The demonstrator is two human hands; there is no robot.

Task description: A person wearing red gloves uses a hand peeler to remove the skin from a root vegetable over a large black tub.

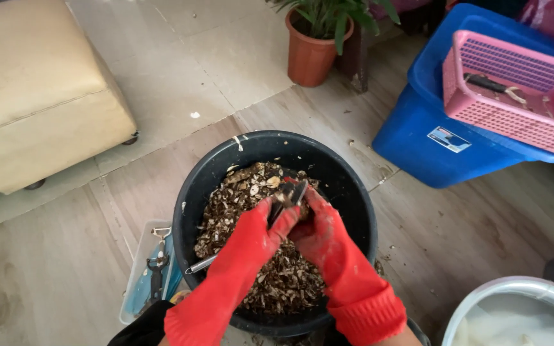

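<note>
Both my hands wear red rubber gloves and meet over a black bucket [354,198] filled with brown and white peelings [232,205]. My left hand [261,234] grips a small dark, dirt-covered root piece [283,198]. My right hand [315,224] holds a dark-bladed peeler or knife [299,191] pressed against that piece. A thin metal handle [200,264] sticks out of the peelings under my left forearm.
A clear plastic tray [145,269] with peelers and tools lies left of the bucket. A blue tub [431,128] carries a pink basket [514,90] at the upper right. A potted plant [312,45], a beige ottoman [33,96] and a white basin [520,314] stand around.
</note>
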